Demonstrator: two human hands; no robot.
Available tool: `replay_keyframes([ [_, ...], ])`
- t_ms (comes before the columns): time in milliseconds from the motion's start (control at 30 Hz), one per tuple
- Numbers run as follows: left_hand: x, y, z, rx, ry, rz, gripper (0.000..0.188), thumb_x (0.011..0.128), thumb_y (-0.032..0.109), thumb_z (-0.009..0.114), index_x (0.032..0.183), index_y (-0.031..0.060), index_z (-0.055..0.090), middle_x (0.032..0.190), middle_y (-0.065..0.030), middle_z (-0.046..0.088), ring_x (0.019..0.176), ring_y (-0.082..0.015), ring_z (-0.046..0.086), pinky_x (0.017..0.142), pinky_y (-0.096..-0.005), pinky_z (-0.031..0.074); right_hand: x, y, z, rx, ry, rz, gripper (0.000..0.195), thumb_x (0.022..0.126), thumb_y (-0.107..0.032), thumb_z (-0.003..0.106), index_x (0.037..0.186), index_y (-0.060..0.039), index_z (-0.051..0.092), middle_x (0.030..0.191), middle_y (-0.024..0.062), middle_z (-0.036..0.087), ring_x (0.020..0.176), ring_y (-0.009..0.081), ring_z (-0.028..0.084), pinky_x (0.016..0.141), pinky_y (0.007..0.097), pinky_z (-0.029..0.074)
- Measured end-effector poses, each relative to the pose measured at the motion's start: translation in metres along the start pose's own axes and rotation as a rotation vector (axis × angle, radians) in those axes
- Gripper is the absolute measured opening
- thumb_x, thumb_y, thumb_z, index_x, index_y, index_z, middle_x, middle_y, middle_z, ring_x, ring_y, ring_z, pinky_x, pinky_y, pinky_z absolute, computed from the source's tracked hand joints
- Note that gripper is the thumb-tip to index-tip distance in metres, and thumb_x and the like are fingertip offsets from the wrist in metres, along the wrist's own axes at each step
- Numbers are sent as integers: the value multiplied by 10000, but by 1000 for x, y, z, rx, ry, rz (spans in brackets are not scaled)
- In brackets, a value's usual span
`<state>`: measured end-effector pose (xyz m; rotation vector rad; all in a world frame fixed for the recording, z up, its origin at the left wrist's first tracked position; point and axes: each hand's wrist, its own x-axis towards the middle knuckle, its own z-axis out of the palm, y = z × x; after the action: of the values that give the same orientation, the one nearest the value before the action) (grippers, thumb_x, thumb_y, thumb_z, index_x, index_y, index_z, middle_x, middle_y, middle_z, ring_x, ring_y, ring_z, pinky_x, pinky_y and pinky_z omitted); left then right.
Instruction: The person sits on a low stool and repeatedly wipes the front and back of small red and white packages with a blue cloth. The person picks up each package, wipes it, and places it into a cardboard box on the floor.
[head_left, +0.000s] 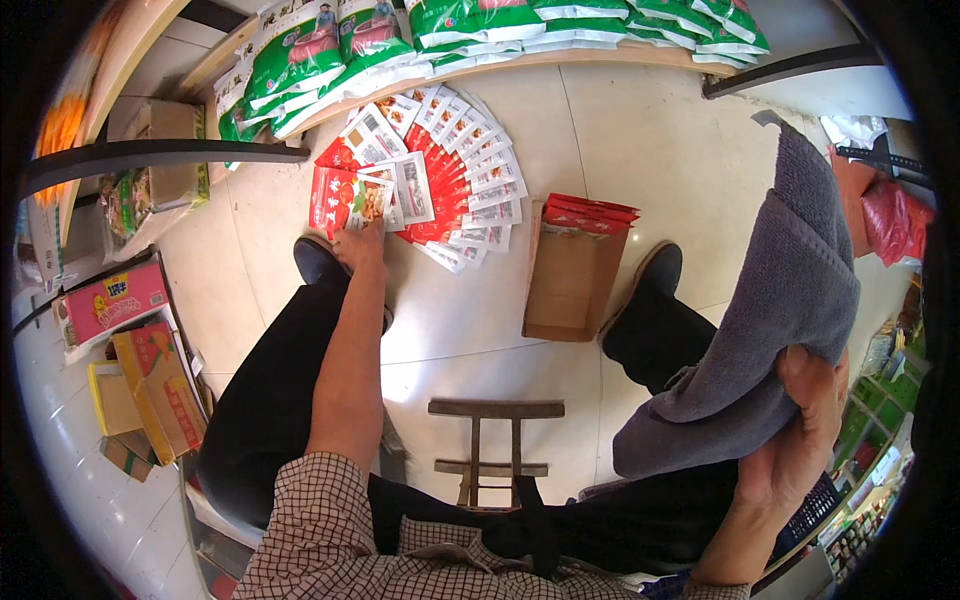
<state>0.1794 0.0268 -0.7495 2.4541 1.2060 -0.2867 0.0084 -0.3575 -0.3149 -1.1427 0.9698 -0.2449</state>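
My left hand (358, 246) has its fingers at the lower edge of a red-and-white seasoning packet (337, 199); the thumb's grip is mostly hidden. This packet overlaps others at the left end of a fan of similar packets (491, 176), spread on the tiled floor. On the right, my right hand (814, 390) grips a grey cloth towel (780, 270), which is bunched and hangs over my right leg. An open cardboard box (574, 292) lies between the fan and my right shoe, with a few red packets (589, 214) at its far end.
Green-and-white bags (480, 22) are stacked on a low wooden shelf ahead. Dark metal shelf posts (165, 155) jut in at both sides. Cartons (161, 390) stand at the left. A small wooden stool frame (495, 409) shows below me. Red plastic bags (892, 217) lie far right.
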Motion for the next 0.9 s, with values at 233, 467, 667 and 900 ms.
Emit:
replay_keyframes([
  [233, -22, 23, -14, -517, -57, -210, 827, 667, 296, 904, 1272, -85, 488, 1256, -238, 611, 1081, -339, 653, 901, -448, 551, 2, 1, -1, -35, -13, 9, 603, 867, -43, 698, 1415, -34, 446, 1274, 157, 581, 1191, 303, 600, 1083, 482, 470],
  [467, -1, 16, -8, -970, -198, -129, 374, 746, -10, 805, 1079, -67, 643, 1096, -163, 713, 883, -283, 701, 795, -414, 567, 1, 0, 4, -77, -16, 9, 574, 853, -42, 684, 1386, -32, 472, 1245, 149, 594, 1161, 291, 607, 1065, 466, 475],
  [667, -2, 13, -9, -1114, -266, -185, 366, 760, -84, 738, 1101, 9, 642, 1065, -115, 712, 898, -263, 706, 767, -387, 570, -4, 0, 10, -58, -5, -19, 524, 860, -57, 672, 1353, -15, 500, 1226, 136, 605, 1138, 260, 612, 1053, 426, 476],
  [900, -72, 48, -60, -1282, -347, -27, 369, 812, -30, 634, 1158, 96, 613, 1121, -72, 680, 972, -248, 678, 808, -398, 580, 0, -9, 27, -95, -236, -8, 475, 842, -27, 657, 1307, 34, 584, 1148, 128, 690, 1025, 197, 665, 951, 342, 517],
])
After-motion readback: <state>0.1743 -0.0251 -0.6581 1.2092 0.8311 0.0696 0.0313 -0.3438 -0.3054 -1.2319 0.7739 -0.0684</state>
